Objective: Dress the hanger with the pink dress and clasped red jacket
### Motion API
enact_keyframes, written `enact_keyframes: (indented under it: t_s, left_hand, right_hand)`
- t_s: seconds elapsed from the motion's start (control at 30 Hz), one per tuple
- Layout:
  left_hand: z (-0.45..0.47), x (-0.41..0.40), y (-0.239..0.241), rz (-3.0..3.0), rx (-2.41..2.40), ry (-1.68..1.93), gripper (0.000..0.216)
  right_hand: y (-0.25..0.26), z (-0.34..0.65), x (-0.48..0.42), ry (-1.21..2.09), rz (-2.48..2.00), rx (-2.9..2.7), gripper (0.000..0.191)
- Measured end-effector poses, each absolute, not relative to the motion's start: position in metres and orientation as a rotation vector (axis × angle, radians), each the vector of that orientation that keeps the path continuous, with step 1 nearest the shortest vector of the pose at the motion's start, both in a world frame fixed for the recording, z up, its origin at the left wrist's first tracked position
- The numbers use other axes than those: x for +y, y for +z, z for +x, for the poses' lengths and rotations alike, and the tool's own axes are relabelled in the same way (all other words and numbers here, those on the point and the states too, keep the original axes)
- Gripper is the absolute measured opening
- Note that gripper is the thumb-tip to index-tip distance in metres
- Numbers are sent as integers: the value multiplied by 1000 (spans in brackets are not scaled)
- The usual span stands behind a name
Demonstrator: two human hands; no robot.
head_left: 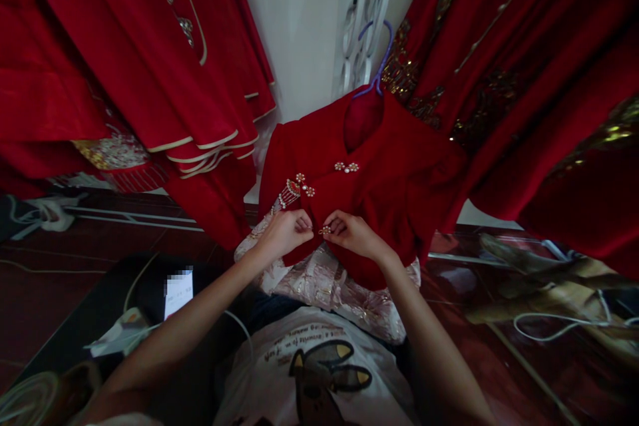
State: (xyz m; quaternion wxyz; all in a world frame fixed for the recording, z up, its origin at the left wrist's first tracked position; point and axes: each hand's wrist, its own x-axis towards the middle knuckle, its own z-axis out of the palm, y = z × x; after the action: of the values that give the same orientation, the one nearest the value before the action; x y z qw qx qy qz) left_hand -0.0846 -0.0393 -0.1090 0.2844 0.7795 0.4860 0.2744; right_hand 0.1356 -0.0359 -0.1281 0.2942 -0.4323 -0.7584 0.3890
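A red jacket (399,166) on a purple hanger (383,60) lies spread across my lap, over a pale shiny patterned fabric (344,286). Beaded flower clasps sit on its front: a fastened pair (346,167) below the neckline and a fan-shaped ornament (289,193) with bead strands at the left. My right hand (352,233) pinches a small beaded flower clasp (325,230) at the front opening. Just left of it, my left hand (292,229) is closed at the jacket's other front edge, its fingertips together; what they grip is too small to make out.
Red garments (200,80) with pale piping hang at the left, and sequined red garments (499,66) hang at the right. A white metal rack (364,26) stands behind. On a dark surface (64,339) at the left lie a lit phone (178,293) and cables.
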Motion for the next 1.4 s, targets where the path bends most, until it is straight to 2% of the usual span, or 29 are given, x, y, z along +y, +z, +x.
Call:
enact_keyframes:
  t_s: [0.23,0.5,0.67,0.97,1.17,1.4]
  left_hand:
    - [-82,-41,-107,2122,1265,739,15]
    - [-82,-39,-111,1996,1243,687,23]
    - [-81,-37,-113,1948,1242,746,23]
    - [-81,-25,-123,1540,1092,836,20]
    - [-81,-27,-123,1551,1101,881,21]
    - [-77,-30,-124,1621,1168,946,19]
  right_hand:
    - [-133,133,-34,955,-1151,-2008,19]
    - [-153,123,-28,688,-1201,-2005,22]
    - [-162,120,-25,733,-1159,-1843,33]
    - [-140,119,-31,981,-1074,-1714,24]
    - [-133,112,-37,940,-1093,-1747,27]
    - [-129,109,-40,849,-1137,-1758,16]
